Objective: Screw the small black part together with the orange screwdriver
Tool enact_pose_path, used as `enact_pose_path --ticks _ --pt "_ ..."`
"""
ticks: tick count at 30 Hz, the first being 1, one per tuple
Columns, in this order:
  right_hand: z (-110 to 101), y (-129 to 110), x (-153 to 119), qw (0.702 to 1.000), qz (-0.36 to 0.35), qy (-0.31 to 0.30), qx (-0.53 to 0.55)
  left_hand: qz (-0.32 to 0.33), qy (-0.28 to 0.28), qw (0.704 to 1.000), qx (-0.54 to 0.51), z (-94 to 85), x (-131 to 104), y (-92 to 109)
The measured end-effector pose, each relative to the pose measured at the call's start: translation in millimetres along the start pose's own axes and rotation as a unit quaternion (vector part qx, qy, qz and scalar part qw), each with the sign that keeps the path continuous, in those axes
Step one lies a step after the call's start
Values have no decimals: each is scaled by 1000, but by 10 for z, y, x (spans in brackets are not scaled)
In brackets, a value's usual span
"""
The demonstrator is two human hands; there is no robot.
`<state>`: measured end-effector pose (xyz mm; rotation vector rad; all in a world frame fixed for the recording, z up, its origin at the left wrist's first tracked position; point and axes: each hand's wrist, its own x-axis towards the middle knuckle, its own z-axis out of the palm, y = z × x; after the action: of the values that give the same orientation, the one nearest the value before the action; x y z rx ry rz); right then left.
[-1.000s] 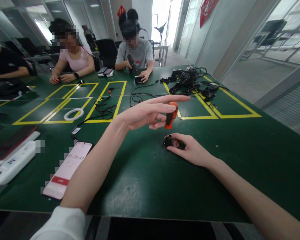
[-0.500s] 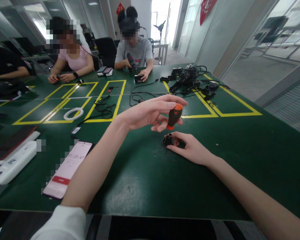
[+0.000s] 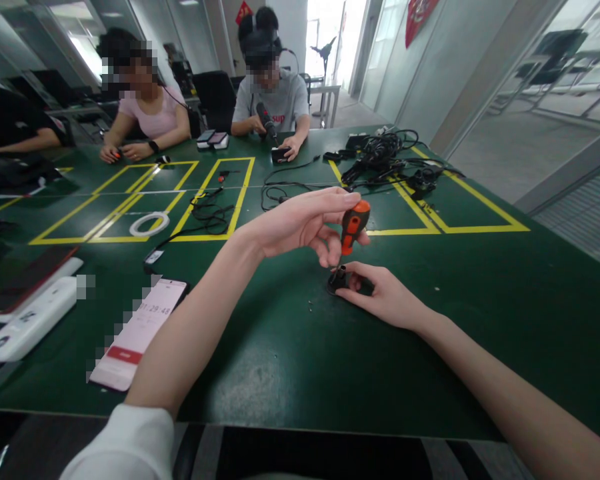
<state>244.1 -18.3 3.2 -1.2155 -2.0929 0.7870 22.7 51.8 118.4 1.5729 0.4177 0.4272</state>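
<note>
An orange and black screwdriver (image 3: 354, 228) is held by its handle in the fingers of my left hand (image 3: 307, 223), tip pointing down. Its shaft runs down to a small black round part (image 3: 337, 281) with a short upright metal-looking tube; whether the tip sits in a screw I cannot tell. My right hand (image 3: 387, 295) grips that part from the right between thumb and fingers, against the green table (image 3: 370, 380). A few tiny screws (image 3: 310, 306) lie just left of and below the part.
A phone showing a timer (image 3: 140, 333) lies left of my left forearm, beside a white power strip (image 3: 35, 320). Beyond my hands are a white ring (image 3: 150, 224) and a heap of black cables (image 3: 380, 157). Across the table, a person (image 3: 273, 100) holds a power drill (image 3: 266, 120).
The screwdriver handle has turned in my left hand, showing a different orange face. My right hand still holds the black part in place.
</note>
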Motion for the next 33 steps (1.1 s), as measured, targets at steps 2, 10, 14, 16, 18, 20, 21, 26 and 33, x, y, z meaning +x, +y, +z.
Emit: enact_pose_path --ticks 2,10,14,16,18,20,21,26,33 --pt "-5 -3 1 1000 1 -1 -3 24 16 999 32 -5 -9 -3" --pt "-10 0 1 1000 1 -3 4 14 -19 999 23 -55 -24 6" --pt "-2 10 3 1000 -4 -4 5 1 -40 998 -45 -40 17 -29" --pt "-3 6 4 1000 -1 -6 3 3 -28 998 -56 -16 17 -27" --pt "-6 2 4 1000 1 -7 -1 6 -2 999 -51 19 1 -2" --pt "-8 0 2 1000 2 -7 -3 6 25 999 -34 52 -21 37" --pt "-8 1 1 1000 1 -7 -2 4 31 999 -21 64 -31 56" --pt "-3 12 -5 1000 -1 -3 4 -9 -3 999 -31 54 -32 94" --pt "4 17 -3 1000 -7 -2 3 -32 -13 998 -48 15 -5 57"
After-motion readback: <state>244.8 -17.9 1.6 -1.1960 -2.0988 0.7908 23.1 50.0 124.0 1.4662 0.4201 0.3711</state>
